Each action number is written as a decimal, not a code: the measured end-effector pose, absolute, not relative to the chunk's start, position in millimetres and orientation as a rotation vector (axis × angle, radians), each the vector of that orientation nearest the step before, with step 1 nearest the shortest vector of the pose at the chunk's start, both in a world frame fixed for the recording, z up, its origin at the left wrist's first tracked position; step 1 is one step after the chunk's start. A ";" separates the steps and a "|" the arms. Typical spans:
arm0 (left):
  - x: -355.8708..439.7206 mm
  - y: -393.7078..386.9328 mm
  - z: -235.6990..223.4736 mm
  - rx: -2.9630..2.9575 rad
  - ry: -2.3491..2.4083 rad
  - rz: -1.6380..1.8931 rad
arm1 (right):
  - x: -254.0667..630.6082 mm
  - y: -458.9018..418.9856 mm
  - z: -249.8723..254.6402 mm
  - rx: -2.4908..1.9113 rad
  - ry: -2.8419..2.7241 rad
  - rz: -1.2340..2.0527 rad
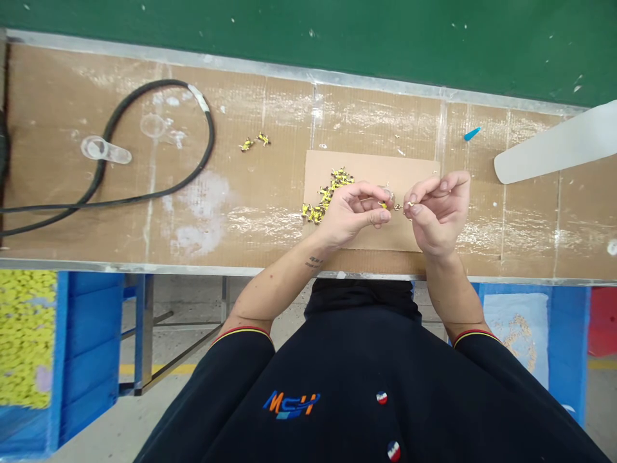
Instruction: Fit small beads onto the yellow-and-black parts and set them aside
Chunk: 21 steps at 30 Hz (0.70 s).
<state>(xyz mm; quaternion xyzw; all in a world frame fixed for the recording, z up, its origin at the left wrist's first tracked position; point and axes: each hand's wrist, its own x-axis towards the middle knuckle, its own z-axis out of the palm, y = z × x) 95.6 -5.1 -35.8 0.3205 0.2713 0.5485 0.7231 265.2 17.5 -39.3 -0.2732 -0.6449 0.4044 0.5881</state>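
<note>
My left hand (pixel 349 212) and right hand (pixel 438 212) are closed in a pinch, gripping a short strip of yellow-and-brass parts (pixel 396 206) at frame centre. A heap of loose parts (pixel 333 195) lies left of them on a cardboard sheet (pixel 385 168), on the bench (pixel 260 225).

Desk (pixel 260 225) topped with rough corrugated cardboard, scuffed white; dull metal edge strip (pixel 289 76); matt kraft card sheet (pixel 371 170); matt black rubber cable (pixel 144 87); glossy yellow plastic parts (pixel 332 193); matt black cloth shirt (pixel 357 360).
</note>
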 end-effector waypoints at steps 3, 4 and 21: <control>94.6 -6.0 -33.9 0.678 0.605 1.190 | 261.8 13.3 -36.0 -0.667 -1.526 0.876; 94.0 -6.4 -33.3 0.669 0.611 1.185 | 261.2 12.3 -35.3 -0.673 -1.531 0.865; 91.1 -7.8 -26.9 0.629 0.686 1.144 | 257.2 7.7 -38.3 -0.664 -1.610 0.676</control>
